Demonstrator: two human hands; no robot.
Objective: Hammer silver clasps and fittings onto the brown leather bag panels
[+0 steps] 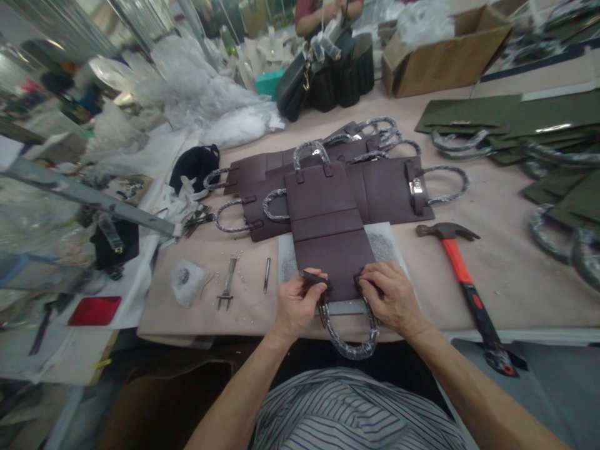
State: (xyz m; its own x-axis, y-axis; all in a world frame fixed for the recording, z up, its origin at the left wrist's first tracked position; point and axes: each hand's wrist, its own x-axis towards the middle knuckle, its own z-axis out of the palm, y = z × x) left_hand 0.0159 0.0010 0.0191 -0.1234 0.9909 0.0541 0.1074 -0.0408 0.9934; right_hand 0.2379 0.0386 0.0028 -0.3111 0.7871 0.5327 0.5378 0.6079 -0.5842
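Note:
A dark brown leather bag panel (323, 194) lies lengthwise in front of me, a plastic-wrapped handle at each end. My left hand (300, 300) is closed at its near left edge, pinching a short dark strip (313, 277) that looks like a leather strap. At the near right edge, my right hand (387, 292) has its fingers pressed together on a small dark tab (358, 282) by the handle base. The near wrapped handle (351, 349) hangs past the table edge between my wrists. Under the panel lies a pale speckled slab (382, 240).
A claw hammer (462, 275) rests on the right. To the left are a pronged metal tool (227, 284), a metal punch (267, 275) and a small plastic bag (185, 281). More brown panels (384, 187) lie behind, green ones (515, 119) far right. A co-worker's arm (314, 19) is beyond.

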